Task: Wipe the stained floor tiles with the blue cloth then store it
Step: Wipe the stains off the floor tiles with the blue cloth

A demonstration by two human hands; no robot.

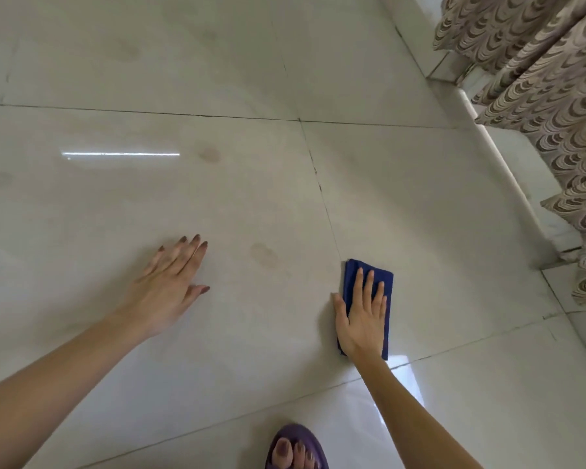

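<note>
A folded blue cloth (388,282) lies flat on the glossy pale floor tiles (420,204), just right of a grout line. My right hand (362,316) presses flat on top of it, fingers straight and together. My left hand (168,286) rests on or just above the floor to the left, fingers extended and holding nothing. A brownish smudge (264,255) sits on the tile between my two hands. Another stain (210,154) shows farther away, with fainter ones (0,179) at the left and near the top (126,50).
Patterned brown curtains (555,96) hang along the right side above a white skirting ledge (508,177). My foot in a purple sandal (296,450) is at the bottom edge. A light reflection streaks the left tile (121,154).
</note>
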